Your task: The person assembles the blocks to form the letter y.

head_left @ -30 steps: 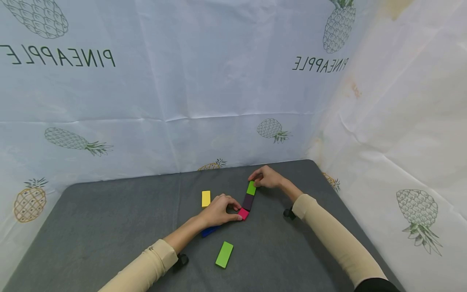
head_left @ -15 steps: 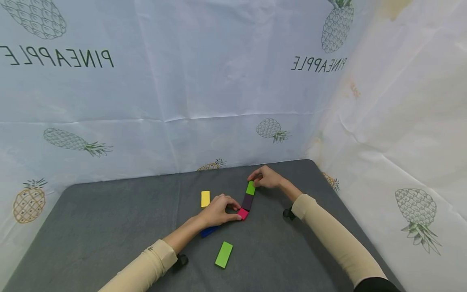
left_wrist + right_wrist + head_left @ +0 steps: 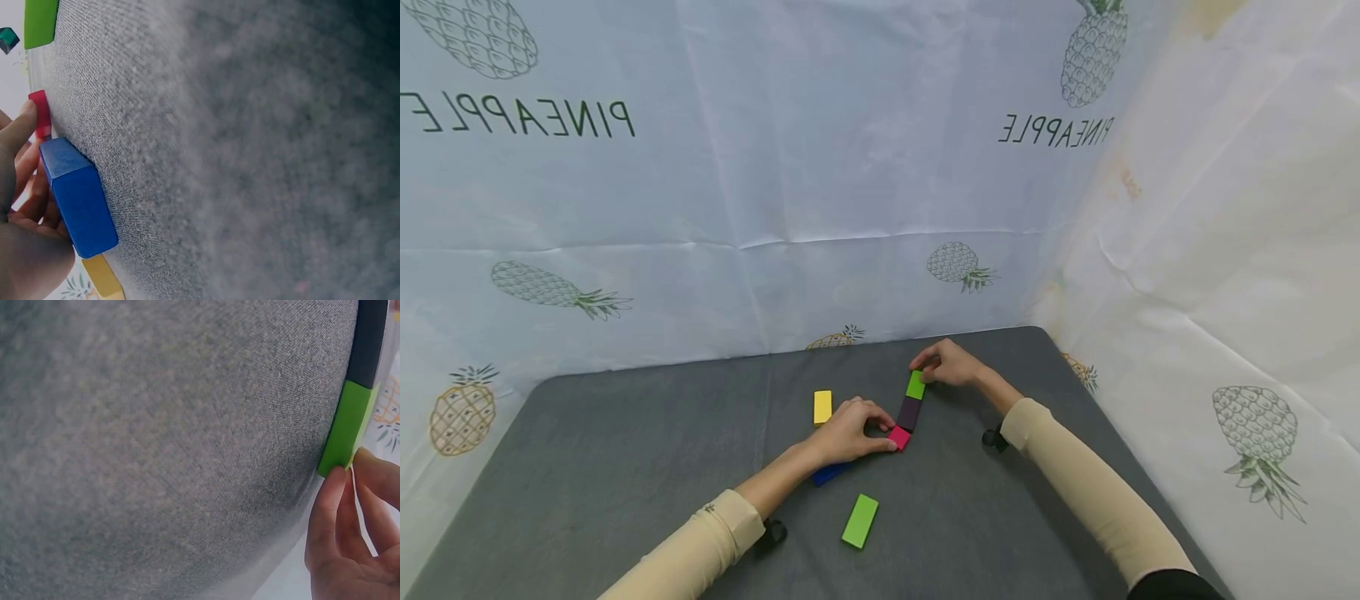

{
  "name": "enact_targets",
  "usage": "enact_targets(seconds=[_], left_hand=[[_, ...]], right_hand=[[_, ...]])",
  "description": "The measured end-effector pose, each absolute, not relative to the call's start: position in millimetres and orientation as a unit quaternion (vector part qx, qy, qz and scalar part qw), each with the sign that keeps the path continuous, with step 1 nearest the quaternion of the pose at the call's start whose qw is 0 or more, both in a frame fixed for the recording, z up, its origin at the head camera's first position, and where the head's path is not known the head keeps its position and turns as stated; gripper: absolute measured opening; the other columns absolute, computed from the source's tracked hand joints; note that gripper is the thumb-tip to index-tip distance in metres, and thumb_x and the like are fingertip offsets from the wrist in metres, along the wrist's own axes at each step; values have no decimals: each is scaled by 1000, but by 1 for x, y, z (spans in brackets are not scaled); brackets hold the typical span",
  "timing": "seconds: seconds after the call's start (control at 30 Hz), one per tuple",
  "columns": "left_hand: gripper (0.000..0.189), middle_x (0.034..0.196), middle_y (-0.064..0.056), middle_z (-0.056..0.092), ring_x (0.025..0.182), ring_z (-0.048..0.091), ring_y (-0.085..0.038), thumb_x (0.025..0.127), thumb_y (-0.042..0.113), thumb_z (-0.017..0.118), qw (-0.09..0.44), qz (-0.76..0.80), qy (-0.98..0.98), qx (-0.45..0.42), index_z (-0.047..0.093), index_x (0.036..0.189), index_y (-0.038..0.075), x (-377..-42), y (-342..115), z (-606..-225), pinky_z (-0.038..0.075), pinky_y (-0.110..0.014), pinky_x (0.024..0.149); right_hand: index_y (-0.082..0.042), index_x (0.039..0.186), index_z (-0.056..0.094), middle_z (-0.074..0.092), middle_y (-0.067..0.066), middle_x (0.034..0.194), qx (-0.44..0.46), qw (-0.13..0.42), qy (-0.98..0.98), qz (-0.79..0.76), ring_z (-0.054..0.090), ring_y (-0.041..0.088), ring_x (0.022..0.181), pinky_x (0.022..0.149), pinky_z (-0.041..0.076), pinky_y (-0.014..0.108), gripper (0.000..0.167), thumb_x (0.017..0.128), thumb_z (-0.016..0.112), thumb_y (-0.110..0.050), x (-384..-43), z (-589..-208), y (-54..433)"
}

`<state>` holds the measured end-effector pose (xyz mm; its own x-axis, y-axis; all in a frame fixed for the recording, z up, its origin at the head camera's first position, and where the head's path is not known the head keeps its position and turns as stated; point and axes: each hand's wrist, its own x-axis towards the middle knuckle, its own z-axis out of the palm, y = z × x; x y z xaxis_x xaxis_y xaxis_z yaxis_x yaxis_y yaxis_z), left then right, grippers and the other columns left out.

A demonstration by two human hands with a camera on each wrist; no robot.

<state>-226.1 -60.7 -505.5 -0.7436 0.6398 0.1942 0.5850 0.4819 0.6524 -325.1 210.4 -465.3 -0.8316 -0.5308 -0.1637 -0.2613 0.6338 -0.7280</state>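
left hand [image 3: 850, 432] pinched red block [image 3: 900, 438], right hand [image 3: 953, 364] pinched far green block [image 3: 915, 385], dark block [image 3: 909, 413] between them, below frame centre; apparently aligning all three, next move called for even end pressure.

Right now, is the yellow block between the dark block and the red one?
No, the yellow block lies apart from the dark block and red block.

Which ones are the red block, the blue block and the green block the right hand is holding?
Red block [image 3: 900, 437]: head view, on its upper face.
Blue block [image 3: 85, 212]: left wrist view, on its large camera-facing side.
Green block [image 3: 347, 425]: right wrist view, on its broad camera-facing side.
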Motion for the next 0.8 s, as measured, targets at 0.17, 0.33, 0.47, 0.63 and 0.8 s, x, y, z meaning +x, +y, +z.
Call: enact_targets(seconds=[0.17,0.33,0.47,0.63,0.8], left_hand=[[27,104,-6,82,95,69,-20,94,26,87,34,364,859,359,84,113,7,-226,-63,-506,49,-33,91],[26,103,-6,82,94,70,-21,93,24,87,23,368,853,369,84,112,7,-228,-67,-506,48,-33,89],[26,101,-6,82,92,68,-18,93,24,87,-1,368,847,385,83,111,6,-230,-73,-506,49,-32,86],[29,102,-4,81,93,66,-15,96,32,85,-21,377,837,395,83,112,8,-235,-82,-512,48,-32,86],[35,102,1,79,94,64,-9,97,45,82,-51,388,822,414,82,112,14,-249,-92,-536,46,-28,83]], right_hand=[[3,129,76,73,25,136,-217,178,885,-372,74,38,121,95,63,41,29,100,71,1,-326,-466,213],[5,128,75,75,24,131,-240,165,878,-379,77,34,116,91,64,37,28,100,70,2,-323,-464,219],[6,128,75,75,24,132,-243,162,877,-381,77,35,117,91,65,37,29,101,69,1,-321,-464,220],[7,130,74,73,27,136,-234,166,875,-390,74,41,123,94,64,40,30,102,70,-1,-318,-462,216],[9,131,72,71,29,137,-240,171,868,-400,73,42,123,95,64,41,31,102,69,-1,-312,-458,211]])
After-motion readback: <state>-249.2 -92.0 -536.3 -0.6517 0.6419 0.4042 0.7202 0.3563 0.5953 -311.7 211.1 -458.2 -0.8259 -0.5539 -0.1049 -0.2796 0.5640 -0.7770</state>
